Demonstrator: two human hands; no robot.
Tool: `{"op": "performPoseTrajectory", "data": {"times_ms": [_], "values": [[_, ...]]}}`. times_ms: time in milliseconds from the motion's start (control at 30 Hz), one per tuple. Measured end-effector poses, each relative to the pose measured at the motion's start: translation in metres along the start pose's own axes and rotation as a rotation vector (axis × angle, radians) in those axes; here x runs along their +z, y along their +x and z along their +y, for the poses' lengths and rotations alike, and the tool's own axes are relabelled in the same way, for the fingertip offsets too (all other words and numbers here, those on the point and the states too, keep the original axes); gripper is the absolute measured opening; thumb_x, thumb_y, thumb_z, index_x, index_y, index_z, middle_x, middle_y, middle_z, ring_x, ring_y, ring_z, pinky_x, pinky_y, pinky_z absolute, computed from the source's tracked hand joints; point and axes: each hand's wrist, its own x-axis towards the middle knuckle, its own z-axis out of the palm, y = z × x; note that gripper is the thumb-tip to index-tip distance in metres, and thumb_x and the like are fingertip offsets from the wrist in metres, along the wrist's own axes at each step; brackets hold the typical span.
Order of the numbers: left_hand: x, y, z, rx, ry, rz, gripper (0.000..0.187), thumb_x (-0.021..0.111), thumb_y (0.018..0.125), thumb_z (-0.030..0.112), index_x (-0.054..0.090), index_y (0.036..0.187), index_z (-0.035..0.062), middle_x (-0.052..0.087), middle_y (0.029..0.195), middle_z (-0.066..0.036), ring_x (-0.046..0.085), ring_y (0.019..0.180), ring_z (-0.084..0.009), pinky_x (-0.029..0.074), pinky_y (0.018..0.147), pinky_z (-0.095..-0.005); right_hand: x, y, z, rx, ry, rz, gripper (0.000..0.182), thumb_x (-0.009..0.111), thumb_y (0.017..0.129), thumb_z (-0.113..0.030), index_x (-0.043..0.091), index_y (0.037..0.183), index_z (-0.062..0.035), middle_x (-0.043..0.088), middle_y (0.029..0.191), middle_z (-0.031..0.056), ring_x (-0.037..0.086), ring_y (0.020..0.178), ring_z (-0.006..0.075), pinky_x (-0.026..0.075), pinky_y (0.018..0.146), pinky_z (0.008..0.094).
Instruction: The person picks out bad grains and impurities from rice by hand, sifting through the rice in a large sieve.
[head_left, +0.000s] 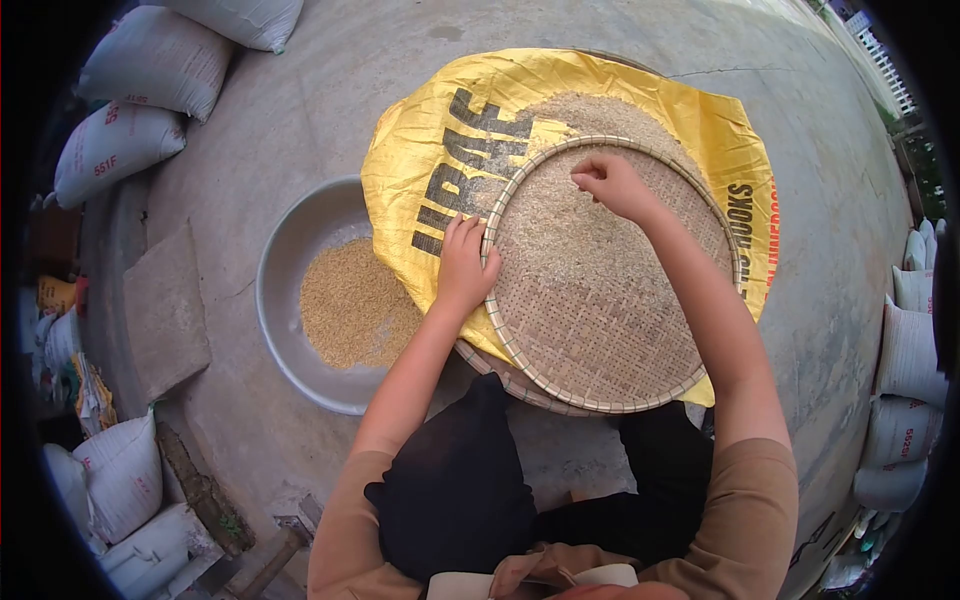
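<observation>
A round woven bamboo tray (600, 340) rests tilted over a yellow printed sack (440, 150) spread on the concrete. Pale grain (565, 225) covers the tray's far half. My left hand (465, 265) grips the tray's left rim. My right hand (612, 183) hovers over the grain near the far rim, fingers pinched together as if picking something small; what is between them is too small to see. A pile of grain (610, 115) lies on the sack beyond the tray.
A grey metal basin (285, 260) with golden grain (355, 305) sits to the left. White filled sacks (120, 145) line the left and right (910, 350) edges. A flat stone slab (165, 310) lies left of the basin. My black-clothed knees are below the tray.
</observation>
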Motion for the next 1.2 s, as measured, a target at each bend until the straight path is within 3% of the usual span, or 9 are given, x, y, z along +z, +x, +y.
{"op": "performPoseTrajectory", "data": {"times_ms": [133,333,633,900,1000,1067,1167,1200], "values": [[0.0,0.0,0.0,0.0,0.026,-0.003,0.036,0.058,0.076,0.012,0.055,0.107,-0.0058,0.051,0.121,-0.019,0.038,0.122,-0.0385,0.032,0.102,-0.0443,0.021,-0.021,0.05,0.027,-0.166,-0.072,0.017,0.068,0.076,-0.013,0.065,0.089,-0.0028,0.064,0.08,0.0087,0.061,0.074,0.0187,0.049,0.069,0.0307],[0.001,0.0,-0.002,-0.01,0.024,-0.014,0.036,0.058,0.076,0.012,0.055,0.107,-0.0058,0.051,0.121,-0.019,0.038,0.122,-0.0382,0.032,0.102,-0.0441,0.03,-0.03,0.051,-0.036,-0.181,-0.063,0.016,0.07,0.073,-0.011,0.064,0.086,-0.0032,0.063,0.082,0.0097,0.061,0.075,0.0215,0.049,0.07,0.0322],[-0.001,0.0,0.0,-0.016,0.016,-0.012,0.036,0.059,0.077,0.013,0.054,0.107,-0.0056,0.051,0.121,-0.02,0.037,0.123,-0.0382,0.031,0.103,-0.0443,0.034,-0.028,0.048,-0.135,-0.49,-0.062,0.007,0.061,0.079,-0.011,0.063,0.083,-0.0046,0.061,0.087,0.011,0.058,0.087,0.027,0.047,0.076,0.0369],[-0.001,0.001,-0.001,-0.019,0.022,-0.021,0.037,0.059,0.077,0.014,0.054,0.108,-0.0055,0.051,0.121,-0.02,0.037,0.122,-0.0387,0.031,0.103,-0.0448,0.019,-0.018,0.014,-0.039,-0.444,-0.08,0.01,0.062,0.079,-0.012,0.065,0.084,-0.0044,0.064,0.085,0.0105,0.061,0.081,0.0267,0.048,0.073,0.0365],[0.0,0.0,-0.001,-0.011,0.016,-0.016,0.037,0.06,0.077,0.013,0.054,0.108,-0.0052,0.051,0.121,-0.02,0.038,0.122,-0.0388,0.031,0.102,-0.0448,0.03,-0.017,-0.03,-0.206,-0.131,-0.2,0.015,0.061,0.084,-0.015,0.066,0.089,-0.0022,0.066,0.081,0.0096,0.062,0.069,0.0205,0.049,0.068,0.0324],[0.0,0.0,-0.001,0.003,0.014,-0.008,0.036,0.06,0.077,0.013,0.054,0.108,-0.0051,0.051,0.12,-0.02,0.038,0.122,-0.0388,0.031,0.102,-0.0449,0.038,-0.019,-0.068,-0.196,0.313,-0.379,0.02,0.058,0.088,-0.015,0.064,0.096,0.0023,0.064,0.079,0.0055,0.058,0.064,0.0105,0.047,0.063,0.0254],[-0.003,0.001,0.001,0.004,0.014,-0.018,0.036,0.06,0.077,0.013,0.054,0.108,-0.0048,0.052,0.119,-0.02,0.039,0.121,-0.039,0.031,0.102,-0.0447,0.042,-0.026,-0.09,-0.158,0.57,-0.314,0.022,0.053,0.09,-0.013,0.062,0.099,0.0046,0.063,0.079,0.0039,0.058,0.063,0.0094,0.046,0.061,0.0242],[-0.002,0.0,0.001,0.001,0.009,-0.018,0.036,0.06,0.077,0.013,0.054,0.108,-0.005,0.052,0.119,-0.02,0.039,0.121,-0.039,0.031,0.102,-0.0447,0.045,-0.022,-0.08,-0.175,0.53,-0.271,0.023,0.053,0.091,-0.014,0.061,0.103,0.0034,0.063,0.08,0.0046,0.057,0.062,0.0097,0.046,0.061,0.0243]]}}
